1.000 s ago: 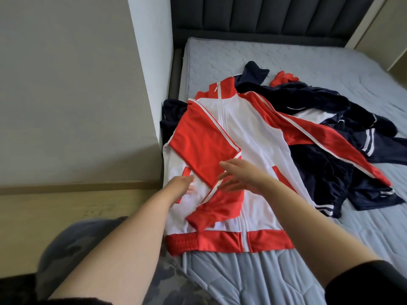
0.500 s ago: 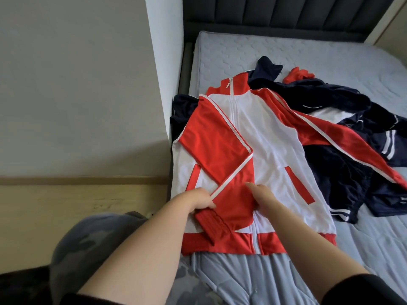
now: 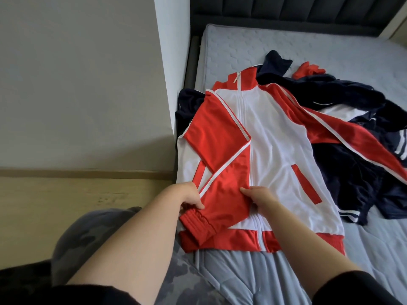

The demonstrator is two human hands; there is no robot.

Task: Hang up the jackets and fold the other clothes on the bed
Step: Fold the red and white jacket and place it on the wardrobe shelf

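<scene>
The glossy red-and-white jacket (image 3: 275, 139) lies flat on the quilted grey mattress (image 3: 242, 45). The left hand (image 3: 187, 199) grips its folded red sleeve (image 3: 226, 192) near the ribbed cuff (image 3: 198, 225); the right hand (image 3: 262, 199) pinches the sleeve's opposite edge.

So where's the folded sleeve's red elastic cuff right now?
Head view: the red elastic cuff lies at the near left corner of the red-and-white track jacket, just below the left hand, over its hem band.
</scene>
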